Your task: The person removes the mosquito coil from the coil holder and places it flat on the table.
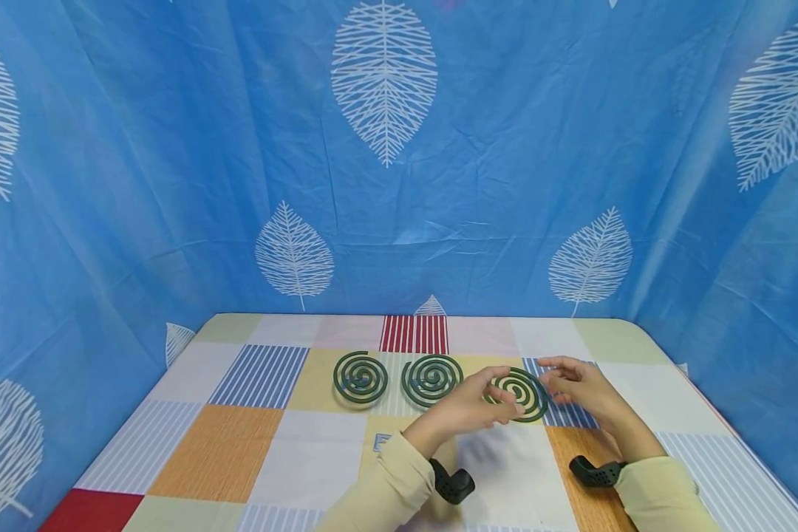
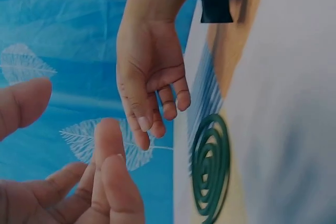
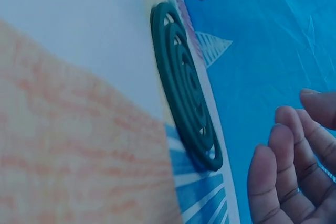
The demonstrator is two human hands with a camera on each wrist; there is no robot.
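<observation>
Three green mosquito coils lie in a row: a left one (image 1: 339, 378), a middle one (image 1: 432, 360) and a right one (image 1: 539, 403). My left hand (image 1: 462, 405) is raised at the left side of the right coil, its fingers bent loosely and partly covering it in the head view. On the coil's other side hovers my right hand (image 1: 588, 391), fingers loosely curved. Neither hand holds anything. In the left wrist view the right coil (image 2: 227, 169) lies flat on the cloth, apart from the fingers of both hands. The right wrist view also shows this coil (image 3: 170, 77) beside my right hand.
A patchwork-patterned tablecloth (image 1: 213, 451) covers the table. Blue curtains (image 1: 492, 170) with white leaf prints rise behind it and at both sides. Each wrist wears a black band with a protruding mount (image 1: 595, 473).
</observation>
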